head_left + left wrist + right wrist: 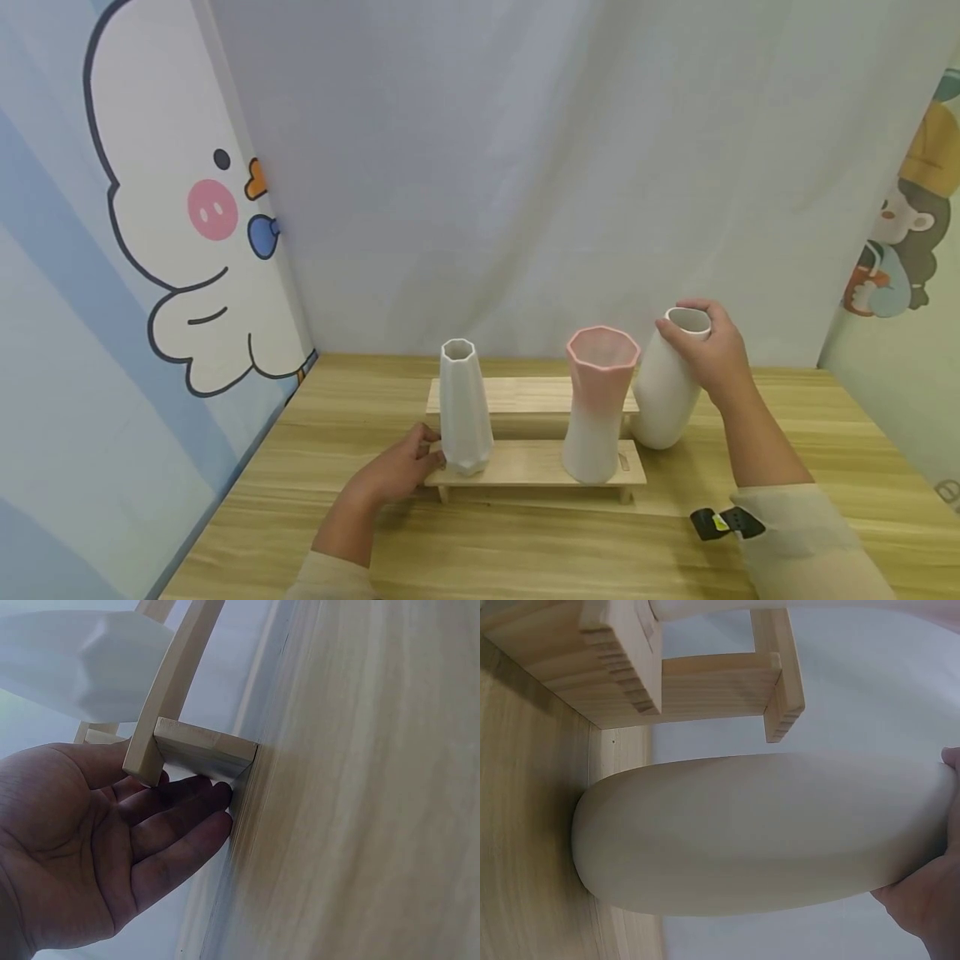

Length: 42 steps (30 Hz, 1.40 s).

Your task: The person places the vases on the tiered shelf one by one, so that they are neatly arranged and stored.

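My right hand (716,350) grips a smooth white vase (666,392) round its neck, thumb at the near side of the rim. The vase leans slightly beside the right end of a two-tier wooden stand (525,462); in the right wrist view the rounded base of the vase (742,832) is right at the tabletop. With my left hand (397,467) I hold the left end of the stand's lower board. The left wrist view shows the thumb at the board (169,697) and the fingers curled below it. A faceted white vase (465,412) and a pink-and-white vase (596,417) stand upright on the lower tier.
The stand's upper tier (517,396) runs behind the two standing vases. Everything rests on a wood-grain table (525,550), with a pale curtain (487,183) behind it. A black strap (727,522) shows at my right sleeve. Cartoon-printed panels (187,250) flank the table.
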{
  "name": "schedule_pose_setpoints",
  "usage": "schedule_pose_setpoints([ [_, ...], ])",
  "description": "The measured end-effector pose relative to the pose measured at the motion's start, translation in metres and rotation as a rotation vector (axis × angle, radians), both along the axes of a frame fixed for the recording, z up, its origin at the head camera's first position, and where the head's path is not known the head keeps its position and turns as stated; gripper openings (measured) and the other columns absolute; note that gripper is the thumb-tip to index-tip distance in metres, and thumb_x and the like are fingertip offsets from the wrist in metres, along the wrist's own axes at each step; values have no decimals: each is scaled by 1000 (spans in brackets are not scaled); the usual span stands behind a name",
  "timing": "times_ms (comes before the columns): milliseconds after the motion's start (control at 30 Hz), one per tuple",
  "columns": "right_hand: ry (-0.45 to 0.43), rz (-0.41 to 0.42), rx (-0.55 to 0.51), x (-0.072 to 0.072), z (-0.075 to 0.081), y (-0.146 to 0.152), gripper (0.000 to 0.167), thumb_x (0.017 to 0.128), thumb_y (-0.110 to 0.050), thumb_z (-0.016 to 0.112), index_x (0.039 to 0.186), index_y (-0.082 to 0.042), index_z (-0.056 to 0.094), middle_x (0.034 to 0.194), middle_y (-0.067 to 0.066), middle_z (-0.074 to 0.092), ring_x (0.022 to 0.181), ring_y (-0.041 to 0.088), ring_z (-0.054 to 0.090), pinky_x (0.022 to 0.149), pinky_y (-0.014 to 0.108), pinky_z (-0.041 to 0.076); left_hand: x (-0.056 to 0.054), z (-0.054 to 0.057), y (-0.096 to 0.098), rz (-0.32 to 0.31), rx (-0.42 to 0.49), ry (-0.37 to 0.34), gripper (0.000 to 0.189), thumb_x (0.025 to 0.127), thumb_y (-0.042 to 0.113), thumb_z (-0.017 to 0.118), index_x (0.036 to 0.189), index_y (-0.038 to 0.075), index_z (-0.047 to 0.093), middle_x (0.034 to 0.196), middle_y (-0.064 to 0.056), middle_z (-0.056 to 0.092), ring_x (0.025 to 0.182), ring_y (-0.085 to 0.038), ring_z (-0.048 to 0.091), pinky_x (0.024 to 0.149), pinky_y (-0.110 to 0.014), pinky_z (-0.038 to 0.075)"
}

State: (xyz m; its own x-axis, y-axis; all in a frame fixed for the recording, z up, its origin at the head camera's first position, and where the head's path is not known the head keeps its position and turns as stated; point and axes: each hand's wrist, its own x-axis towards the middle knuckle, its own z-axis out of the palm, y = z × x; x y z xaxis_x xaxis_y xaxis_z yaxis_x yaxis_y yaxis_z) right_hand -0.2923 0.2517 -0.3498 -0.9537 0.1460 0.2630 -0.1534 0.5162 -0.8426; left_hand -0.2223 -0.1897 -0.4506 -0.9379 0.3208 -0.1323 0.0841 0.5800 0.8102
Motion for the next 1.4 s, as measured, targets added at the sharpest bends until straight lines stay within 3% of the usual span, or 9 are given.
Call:
schedule_pose_setpoints([
  [267, -6, -8, 38, 3, 3, 0, 70, 90, -57, 61, 139, -10, 42, 129, 26, 50, 110, 40, 53, 73, 44, 53, 2, 2, 1, -7, 54, -20, 27, 104, 27, 50, 123, 9, 44, 130, -19, 60, 118, -33, 59, 81, -44, 58],
  [833, 4, -12, 42, 4, 3, 1, 69, 90, -55, 61, 139, -10, 43, 128, 26, 51, 110, 41, 53, 71, 42, 53, 2, 1, 1, -12, 66, -20, 27, 104, 26, 50, 123, 8, 44, 130, -19, 60, 119, -34, 58, 81, -44, 58],
  [1400, -25, -15, 37, 11, 19, 1, 71, 90, -57, 60, 141, -10, 41, 135, 27, 46, 112, 44, 51, 73, 51, 55, -1, -1, -1, -18, 57, -23, 25, 105, 25, 48, 124, 9, 43, 132, -21, 57, 121, -35, 57, 82, -43, 58],
])
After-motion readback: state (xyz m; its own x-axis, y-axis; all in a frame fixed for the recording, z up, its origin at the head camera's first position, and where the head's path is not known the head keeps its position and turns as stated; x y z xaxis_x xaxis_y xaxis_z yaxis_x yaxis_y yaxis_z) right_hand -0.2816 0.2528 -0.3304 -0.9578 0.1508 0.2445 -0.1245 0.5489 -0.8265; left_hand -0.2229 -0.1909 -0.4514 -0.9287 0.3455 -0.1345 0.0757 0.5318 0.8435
